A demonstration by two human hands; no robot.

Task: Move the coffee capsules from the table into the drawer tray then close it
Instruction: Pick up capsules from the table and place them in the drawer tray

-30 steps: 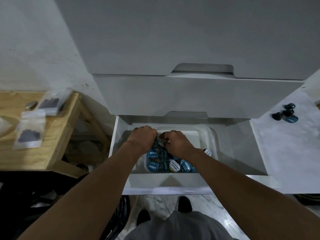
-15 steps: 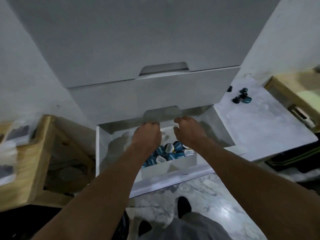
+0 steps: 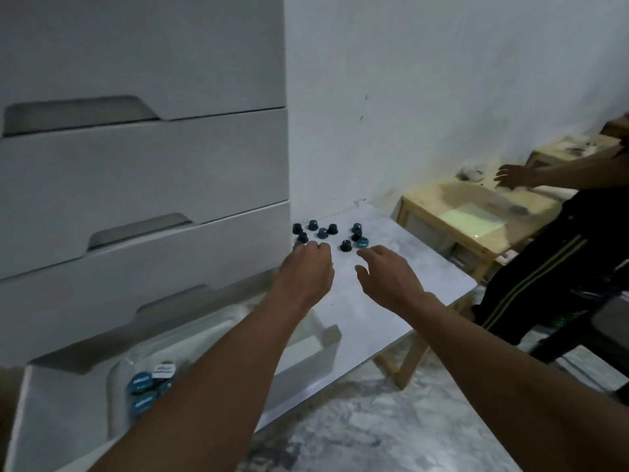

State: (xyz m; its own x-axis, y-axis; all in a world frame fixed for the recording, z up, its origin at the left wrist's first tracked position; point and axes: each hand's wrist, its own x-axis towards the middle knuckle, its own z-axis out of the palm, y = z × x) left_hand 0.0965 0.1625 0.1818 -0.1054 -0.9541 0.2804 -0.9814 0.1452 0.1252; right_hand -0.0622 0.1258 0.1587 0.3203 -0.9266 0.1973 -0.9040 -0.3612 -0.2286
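Note:
Several dark blue coffee capsules [image 3: 322, 233] lie scattered at the far end of the pale marble-look table [image 3: 401, 301], near the wall. My left hand [image 3: 306, 272] hovers over the nearest ones at the left, fingers curled down, nothing visibly held. My right hand [image 3: 388, 277] is spread open just short of a black capsule [image 3: 345, 246] and a teal one [image 3: 363, 242]. At the lower left the bottom drawer [image 3: 51, 403] stands pulled out; its clear tray [image 3: 117, 379] holds blue-lidded capsules [image 3: 141, 383], partly hidden by my left forearm.
White drawer fronts [image 3: 143, 172] rise at the left, the white wall behind the table. Another person in dark trousers [image 3: 551, 277] stands at the right, reaching over a low wooden table [image 3: 476, 219]. Marble floor lies below.
Both hands have left the drawer tray and moved up and right to the table's capsules. The view has swung right with them.

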